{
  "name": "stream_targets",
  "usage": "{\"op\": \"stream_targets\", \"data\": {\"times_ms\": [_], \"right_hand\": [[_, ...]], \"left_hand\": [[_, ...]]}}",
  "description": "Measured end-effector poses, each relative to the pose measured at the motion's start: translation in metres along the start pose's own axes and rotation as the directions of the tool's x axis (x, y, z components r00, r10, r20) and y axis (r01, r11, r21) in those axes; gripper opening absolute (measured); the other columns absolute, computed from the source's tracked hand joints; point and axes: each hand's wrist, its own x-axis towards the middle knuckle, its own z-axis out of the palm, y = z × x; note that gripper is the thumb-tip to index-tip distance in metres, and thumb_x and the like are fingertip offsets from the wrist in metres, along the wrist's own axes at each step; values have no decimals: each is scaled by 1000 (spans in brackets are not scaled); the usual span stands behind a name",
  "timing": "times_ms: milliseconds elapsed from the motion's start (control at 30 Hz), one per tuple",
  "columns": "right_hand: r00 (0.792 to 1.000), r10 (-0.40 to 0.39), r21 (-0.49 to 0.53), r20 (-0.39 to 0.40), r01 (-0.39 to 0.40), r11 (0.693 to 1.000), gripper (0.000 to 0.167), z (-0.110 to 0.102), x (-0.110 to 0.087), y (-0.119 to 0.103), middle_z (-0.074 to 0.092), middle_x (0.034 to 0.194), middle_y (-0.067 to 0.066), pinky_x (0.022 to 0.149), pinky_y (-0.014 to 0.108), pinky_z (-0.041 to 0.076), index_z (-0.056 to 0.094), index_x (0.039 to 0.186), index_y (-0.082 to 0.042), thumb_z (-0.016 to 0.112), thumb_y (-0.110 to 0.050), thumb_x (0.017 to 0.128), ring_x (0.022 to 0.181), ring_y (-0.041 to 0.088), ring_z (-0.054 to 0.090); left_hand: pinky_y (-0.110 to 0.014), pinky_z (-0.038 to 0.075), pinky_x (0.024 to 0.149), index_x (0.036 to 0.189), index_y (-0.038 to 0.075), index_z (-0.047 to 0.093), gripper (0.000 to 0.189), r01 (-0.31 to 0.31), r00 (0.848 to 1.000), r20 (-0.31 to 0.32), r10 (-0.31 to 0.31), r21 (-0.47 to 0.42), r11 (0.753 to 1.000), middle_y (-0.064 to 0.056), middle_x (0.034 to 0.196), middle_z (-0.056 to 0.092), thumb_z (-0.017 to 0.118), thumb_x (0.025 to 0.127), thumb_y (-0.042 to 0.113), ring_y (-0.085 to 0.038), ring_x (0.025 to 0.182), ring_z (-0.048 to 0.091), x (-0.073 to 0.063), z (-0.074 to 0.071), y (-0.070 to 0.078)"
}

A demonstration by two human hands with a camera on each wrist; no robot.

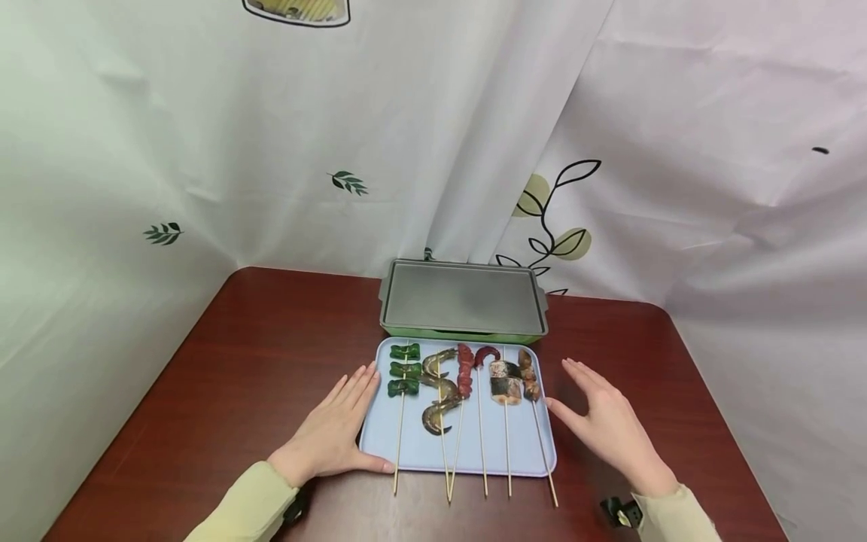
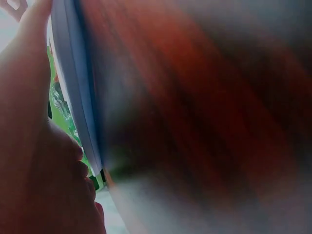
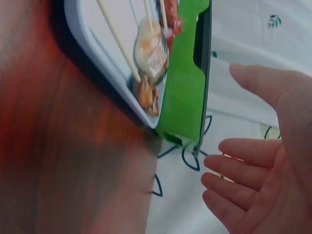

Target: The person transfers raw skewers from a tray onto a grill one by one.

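A light blue tray (image 1: pixel 420 452) lies on the table with several skewers on it. From left to right they carry green leafy rolls (image 1: pixel 404 369), shrimp (image 1: pixel 440 390), red meat pieces (image 1: pixel 464 369), a dark red curled tentacle (image 1: pixel 486 355), fish chunks (image 1: pixel 505 382) and brown chunks (image 1: pixel 529 375). My left hand (image 1: pixel 332 433) lies along the tray's left edge, fingers straight, thumb at the front left corner. At the right edge is my right hand (image 1: pixel 609 425), its thumb tip close to the rim and fingers extended, holding nothing. In the right wrist view its palm and spread fingers show plainly.
Directly behind the tray stands a green grill (image 1: pixel 467 297) with a flat grey top plate. The skewer sticks reach past the tray's front rim. Dark red-brown tabletop (image 1: pixel 291 354) surrounds them, and white printed curtains (image 1: pixel 271 150) hang behind and at both sides.
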Motion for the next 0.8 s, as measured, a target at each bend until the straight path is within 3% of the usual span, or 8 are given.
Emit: {"op": "stream_targets", "data": {"times_ms": [233, 400, 567, 800], "right_hand": [[1000, 17, 46, 22, -18, 999, 58, 10, -12, -12, 68, 124, 20, 93, 56, 52, 67, 130, 3, 84, -28, 85, 117, 38, 63], [989, 129, 121, 79, -138, 983, 47, 16, -18, -18, 75, 102, 11, 76, 42, 60, 74, 119, 2, 87, -23, 82, 89, 23, 73], [966, 227, 171, 125, -246, 954, 37, 21, -23, -24, 72, 79, -3, 61, 27, 56, 77, 110, 2, 88, -14, 79, 68, 8, 69], [951, 270, 150, 151, -292, 944, 27, 29, -27, -26, 64, 65, -13, 58, 26, 48, 80, 100, -2, 88, -7, 74, 57, 3, 58]], "left_hand": [[-50, 25, 119, 156, -10, 27, 141, -7, 1000, 18, 6, 11, 1000, -25, 164, 21, 54, 66, 96, -38, 150, 24, 1, -2, 1], [-50, 26, 119, 155, -11, 26, 142, -15, 1000, 20, 15, 15, 1000, -26, 163, 20, 55, 66, 96, -39, 149, 24, 1, -2, 2], [-50, 25, 119, 156, -11, 25, 141, -6, 999, 52, 6, 12, 1000, -27, 164, 19, 55, 67, 95, -39, 150, 23, 2, -4, 3], [-49, 24, 120, 156, -11, 24, 142, 13, 996, 85, -14, 14, 1000, -26, 164, 19, 55, 67, 95, -38, 150, 22, 3, -5, 5]]}}
